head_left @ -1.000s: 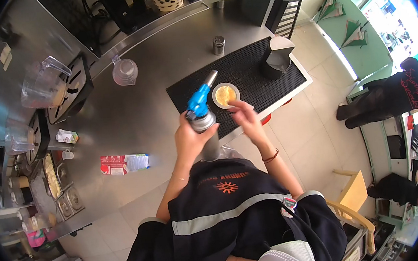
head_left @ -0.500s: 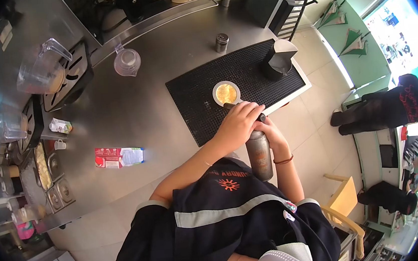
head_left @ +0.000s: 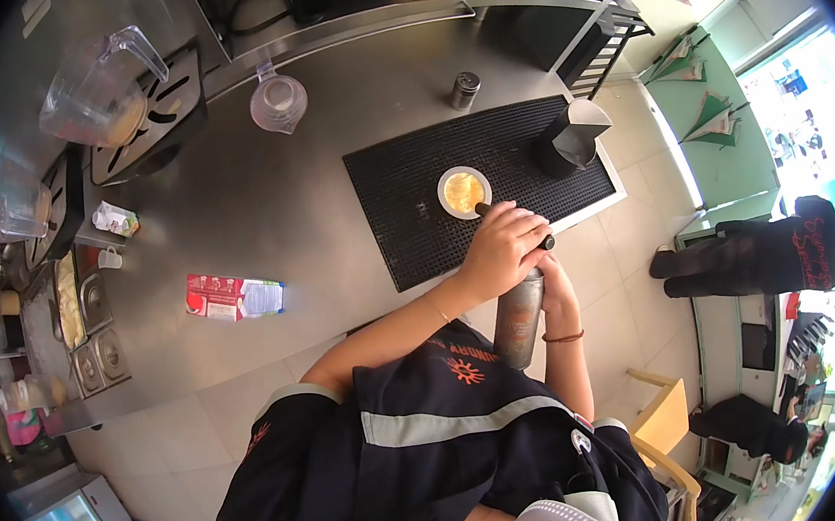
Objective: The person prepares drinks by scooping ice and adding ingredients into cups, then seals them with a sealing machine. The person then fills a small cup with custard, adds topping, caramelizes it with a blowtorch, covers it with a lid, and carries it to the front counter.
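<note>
My left hand [head_left: 503, 251] is closed over the head of a torch on a grey metal canister [head_left: 520, 321], covering its blue body. The fingers of my right hand [head_left: 555, 287] wrap round the torch near the canister's neck, partly hidden. The dark nozzle tip points at the rim of a small round cup [head_left: 463, 193] with a yellow, glossy top. That cup stands on a black ribbed mat [head_left: 401, 197]. I see no flame.
A dark angular container [head_left: 572, 140] sits at the mat's right, and a metal shaker [head_left: 464, 90] behind it. On the steel counter [head_left: 231, 198] are a clear jug [head_left: 279, 103] and a red-and-white carton [head_left: 233, 295]. Blender jugs [head_left: 101, 100] stand left. Two people are at the far right.
My right hand has come onto the torch. My left hand has moved right and over its head, and the torch has turned and shifted right. The blue body is now covered.
</note>
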